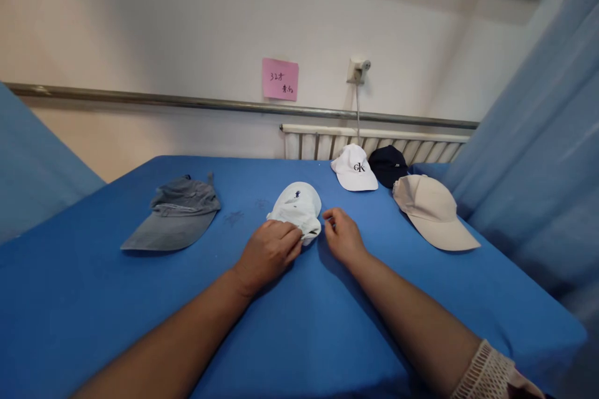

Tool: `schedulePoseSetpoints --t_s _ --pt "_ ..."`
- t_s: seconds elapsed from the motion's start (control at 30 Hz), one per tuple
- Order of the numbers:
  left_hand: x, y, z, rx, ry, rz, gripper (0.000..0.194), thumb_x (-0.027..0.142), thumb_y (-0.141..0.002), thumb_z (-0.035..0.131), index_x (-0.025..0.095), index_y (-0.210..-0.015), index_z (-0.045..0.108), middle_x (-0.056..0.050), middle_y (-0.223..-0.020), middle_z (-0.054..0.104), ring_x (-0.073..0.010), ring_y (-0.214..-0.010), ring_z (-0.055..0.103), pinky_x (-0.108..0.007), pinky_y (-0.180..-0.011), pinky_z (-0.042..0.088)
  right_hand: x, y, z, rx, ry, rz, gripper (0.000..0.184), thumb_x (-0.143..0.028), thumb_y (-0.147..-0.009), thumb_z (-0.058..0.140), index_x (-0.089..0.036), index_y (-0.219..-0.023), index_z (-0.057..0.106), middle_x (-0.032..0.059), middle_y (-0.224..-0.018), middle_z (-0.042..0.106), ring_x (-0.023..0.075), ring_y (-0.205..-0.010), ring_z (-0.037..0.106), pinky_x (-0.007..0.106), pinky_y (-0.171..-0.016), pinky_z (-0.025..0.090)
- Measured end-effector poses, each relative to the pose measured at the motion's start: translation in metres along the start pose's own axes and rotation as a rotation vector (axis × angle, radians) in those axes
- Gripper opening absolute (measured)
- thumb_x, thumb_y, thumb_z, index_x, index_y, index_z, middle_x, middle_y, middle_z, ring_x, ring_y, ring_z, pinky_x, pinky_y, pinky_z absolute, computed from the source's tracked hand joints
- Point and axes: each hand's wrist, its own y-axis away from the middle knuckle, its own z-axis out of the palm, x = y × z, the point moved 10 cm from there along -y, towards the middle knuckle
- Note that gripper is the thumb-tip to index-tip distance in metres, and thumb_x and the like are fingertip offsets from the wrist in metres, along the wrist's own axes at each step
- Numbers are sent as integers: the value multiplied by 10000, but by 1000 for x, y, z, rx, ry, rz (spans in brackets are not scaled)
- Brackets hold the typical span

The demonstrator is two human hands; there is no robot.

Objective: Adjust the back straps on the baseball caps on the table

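Our left hand bends its fingers over the near left side of the pale cap and has hold of its fabric, the fingers drawn together with little gap between them. Our right hand is loosely curled and partly open beside the cap's right side, and we see nothing in it. The pale cap lies around the middle of the blue-covered table, its small dark emblem toward the far edge and a gap in its fabric toward us. Four more caps lie out of our hands: the grey cap toward the left edge, the white cap by the far edge, the navy cap just beside it near the far right corner, and the beige cap toward the right edge. We judge the handling of the pale cap to be partway, since it sits bunched and not yet released. Whether the other four are finished or waiting, we cannot tell.
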Motion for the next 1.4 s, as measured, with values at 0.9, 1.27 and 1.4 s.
schedulePoseSetpoints --t_s 0.9,1.27,1.4 --pt "-59 12 -21 -74 355 -261 126 226 -792 620 189 -910 640 -54 -1024 703 -209 -939 621 -345 -876 470 -2 22 41 -153 -1303 431 336 -317 -608 856 -191 -846 656 3 -816 684 114 -680 570 245 -646 459" --pt "-79 29 36 -179 563 -569 200 348 -839 557 194 -877 679 -24 -817 721 -186 -722 650 -286 -658 482 33 16 41 -145 -853 476 307 -348 -591 761 -171 -769 586 -37 -593 618 108 -535 518 238 -539 385" --pt "-64 24 40 -264 284 -529 248 373 -789 634 204 -970 658 -55 -885 720 -221 -745 649 -284 -598 425 20 20 52 -192 -865 441 342 -350 -567 766 -185 -789 566 -44 -585 620 113 -520 517 240 -524 391"
